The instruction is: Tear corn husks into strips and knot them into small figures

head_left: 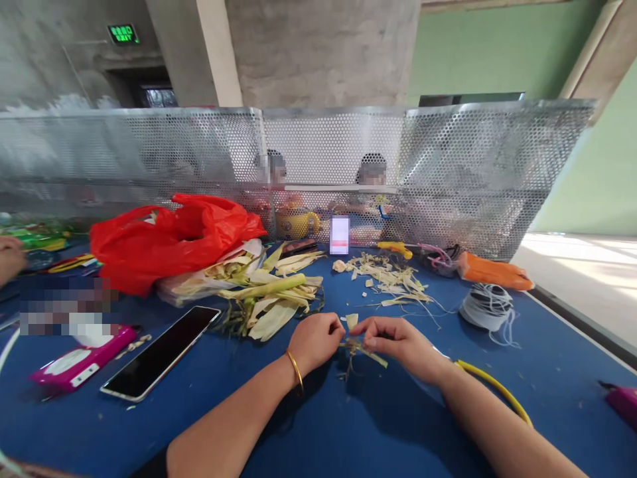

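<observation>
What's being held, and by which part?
Seemingly a husk bundle: left fingers at its left end, right fingers around its middle; exact grip hidden.

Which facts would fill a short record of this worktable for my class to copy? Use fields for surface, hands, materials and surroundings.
Surface: blue tabletop
Left hand: gold bangle at wrist; fingers curled at a dried plant piece, exact grip hidden
Right hand: thumb and forefinger at the same piece
Materials: pale husks, shredded strips, wound pale cord
Left side: red plastic bag, black-screened phone
Behind: perforated metal screen
</observation>
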A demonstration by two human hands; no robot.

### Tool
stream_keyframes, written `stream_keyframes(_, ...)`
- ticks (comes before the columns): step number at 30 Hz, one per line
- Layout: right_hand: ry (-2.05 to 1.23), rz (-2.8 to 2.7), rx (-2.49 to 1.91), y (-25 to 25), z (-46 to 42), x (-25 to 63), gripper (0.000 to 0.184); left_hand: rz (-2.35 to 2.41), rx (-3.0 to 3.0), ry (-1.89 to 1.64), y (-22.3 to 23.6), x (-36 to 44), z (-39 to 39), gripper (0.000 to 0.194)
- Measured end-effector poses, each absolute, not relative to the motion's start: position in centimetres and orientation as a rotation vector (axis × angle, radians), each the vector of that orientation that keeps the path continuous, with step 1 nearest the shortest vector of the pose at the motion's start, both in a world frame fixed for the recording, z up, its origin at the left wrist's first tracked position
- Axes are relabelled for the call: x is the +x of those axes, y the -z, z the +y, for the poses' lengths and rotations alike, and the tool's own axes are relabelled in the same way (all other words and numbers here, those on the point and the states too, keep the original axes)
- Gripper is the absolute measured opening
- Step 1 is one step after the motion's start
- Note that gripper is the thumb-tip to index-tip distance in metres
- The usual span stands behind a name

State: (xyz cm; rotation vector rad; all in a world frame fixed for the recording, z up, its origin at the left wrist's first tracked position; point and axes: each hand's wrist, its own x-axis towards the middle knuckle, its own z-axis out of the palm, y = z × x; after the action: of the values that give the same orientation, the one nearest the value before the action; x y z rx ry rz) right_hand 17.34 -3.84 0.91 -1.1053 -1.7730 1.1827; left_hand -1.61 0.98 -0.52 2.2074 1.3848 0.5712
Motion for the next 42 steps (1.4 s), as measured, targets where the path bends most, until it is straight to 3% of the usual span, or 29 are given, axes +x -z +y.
stream_keyframes(4,-1.386,-1.581,-1.010,-0.5,-4.2,16.5,0.029,1.255,1.887,-0.657,0.7,-1.5,1.2,0.014)
stream_keyframes(16,-1.288,-1.466,-1.159,-0.5,-3.9,16.2,0.034,0.710,1.271,-0.668,-0.3,-1.3,0.8,0.025)
stream_keyframes(30,-1.207,-1.622,-1.196,0.4,-3.6,16.1,0.036,0.966,1.710,-0.622,1.1,-1.3,1.3,0.012)
stream_keyframes(35,-1.007,-1.694,-1.173,0.1,-3.8,16.1,0.034,1.152,2.025,-0.822,0.2,-1.5,1.0,0.014)
stream_keyframes(42,-1.259,-1.631,-1.133,0.1,-4.1,15.5,0.035,1.043,2.358,-0.985,-0.1,-1.5,0.8,0.010)
